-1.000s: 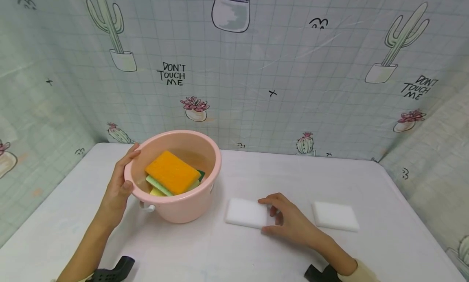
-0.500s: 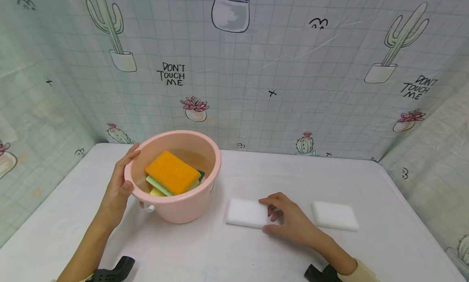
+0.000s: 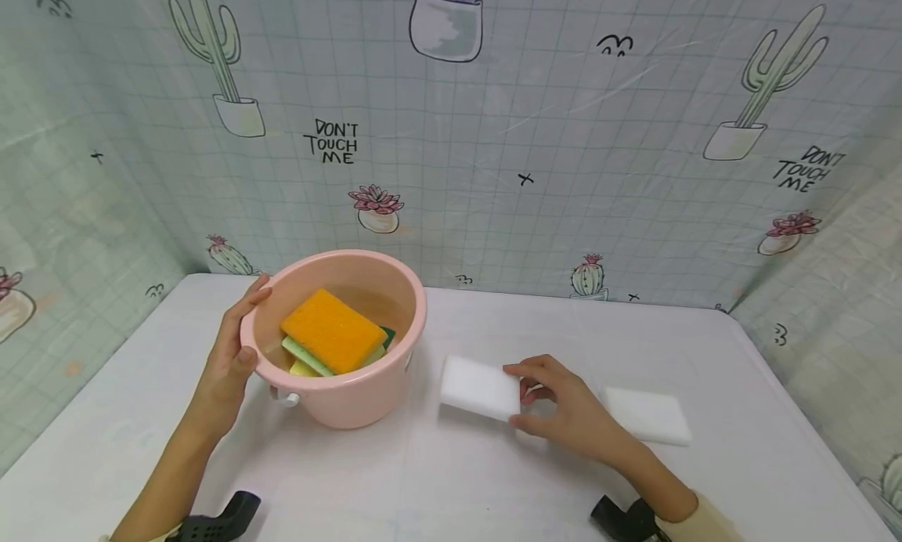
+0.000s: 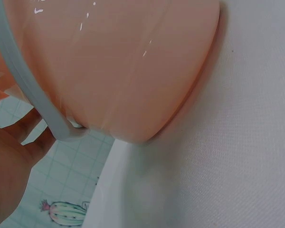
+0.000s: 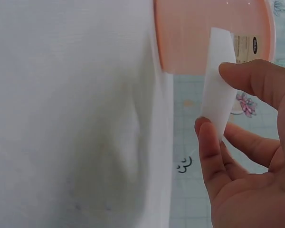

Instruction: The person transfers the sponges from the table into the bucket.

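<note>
My right hand (image 3: 564, 405) pinches a white sponge (image 3: 479, 387) by its right end, thumb at the near side and fingertips at the far side. In the right wrist view the sponge (image 5: 218, 80) is raised off the table, seen edge-on. A pink bucket (image 3: 359, 401) stands at left, its rim gripped by my left hand (image 3: 229, 354). Inside it an orange sponge (image 3: 333, 330) lies over light green, yellow and dark green pieces, partly hidden. The left wrist view shows the bucket's pale handle (image 4: 33, 90) hanging in front of the left fingers.
A second white sponge (image 3: 647, 417) lies flat on the white table (image 3: 395, 487), right of my right hand and partly behind it. A cactus-print curtain (image 3: 465, 150) closes off the back and both sides of the table.
The white sponge has come up off the table in my right hand, its left end tilted. My left hand and the bucket have stayed put.
</note>
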The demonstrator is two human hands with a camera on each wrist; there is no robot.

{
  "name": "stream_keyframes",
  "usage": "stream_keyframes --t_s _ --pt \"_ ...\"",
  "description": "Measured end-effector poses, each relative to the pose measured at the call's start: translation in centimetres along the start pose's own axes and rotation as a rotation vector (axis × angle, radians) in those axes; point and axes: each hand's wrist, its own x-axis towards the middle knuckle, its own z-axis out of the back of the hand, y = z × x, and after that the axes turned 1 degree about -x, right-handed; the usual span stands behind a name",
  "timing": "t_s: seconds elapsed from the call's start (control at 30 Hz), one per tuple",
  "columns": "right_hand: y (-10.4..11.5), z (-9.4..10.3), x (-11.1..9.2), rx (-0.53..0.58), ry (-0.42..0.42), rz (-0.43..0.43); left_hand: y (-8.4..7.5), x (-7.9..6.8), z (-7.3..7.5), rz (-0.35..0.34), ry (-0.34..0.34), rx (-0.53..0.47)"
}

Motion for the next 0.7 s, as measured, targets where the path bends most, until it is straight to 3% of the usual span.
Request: stream_keyframes --t_s 0.2,0.5,0.7 --pt "1.7 0.7 0.8 0.009 -0.017 0.004 0.1 0.0 0.1 0.010 -0.007 -0.008" --pt "6.9 2.5 1.7 0.023 -0.051 0.069 0.2 0.0 0.0 -0.019 0.007 0.011" --pt "8.8 3.1 2.8 0.059 -0.064 0.108 0.0 0.0 0.0 -0.015 0.001 -0.012"
